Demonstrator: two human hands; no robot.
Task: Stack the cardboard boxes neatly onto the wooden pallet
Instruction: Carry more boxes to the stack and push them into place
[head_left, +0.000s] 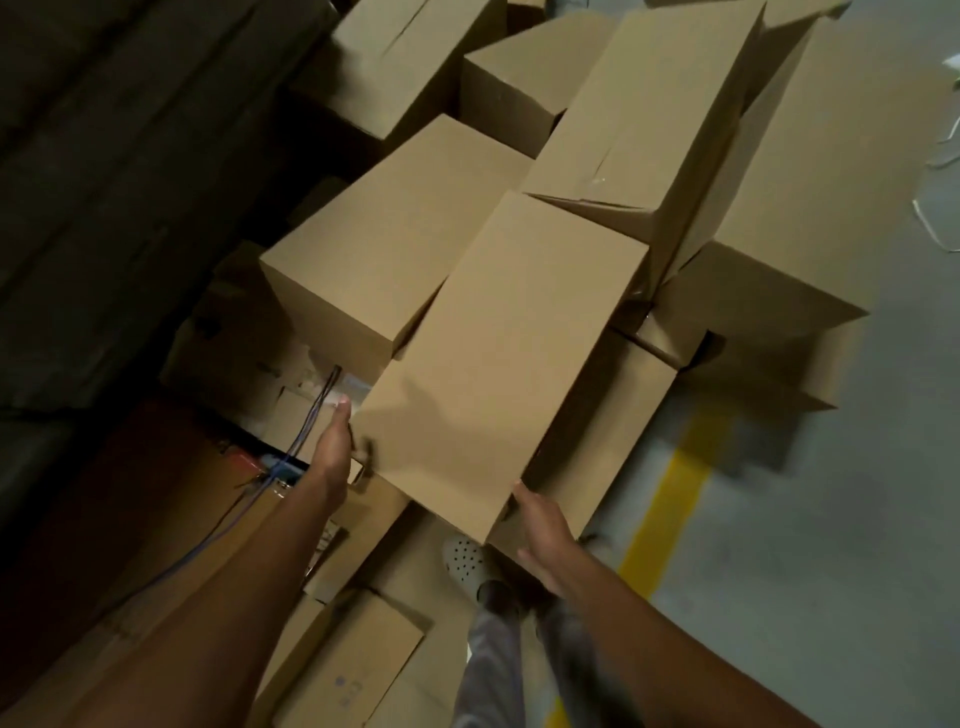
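- While no pallet shows anywhere in view, we judge the stacking far from done: the boxes ahead lie jumbled at odd angles, none squared into rows.
- We have one long box (509, 353) between our hands. It is tilted, with its near end towards us and its far end over the heap.
- Whether it is fully lifted or leans on the boxes under it, we cannot tell.
- Our left hand (335, 447) lies flat against the near left side of the box, fingers straight as far as we can see and curled round nothing.
- Our right hand (540, 530) presses flat on the near right side by the lower corner, fingers straight and together.
- So the box is squeezed between two open palms, both at its near end.
- Just left of it a second box (374, 249) runs close along its long edge; touching or not, we cannot say.
- Far and right lie more boxes (639, 119), one with a loose flap.
- A yellow line (670, 499) crosses the floor at near right.
- What is left, in our judgement: carry this box to the pallet, set it square, then do the same with the rest of the heap.
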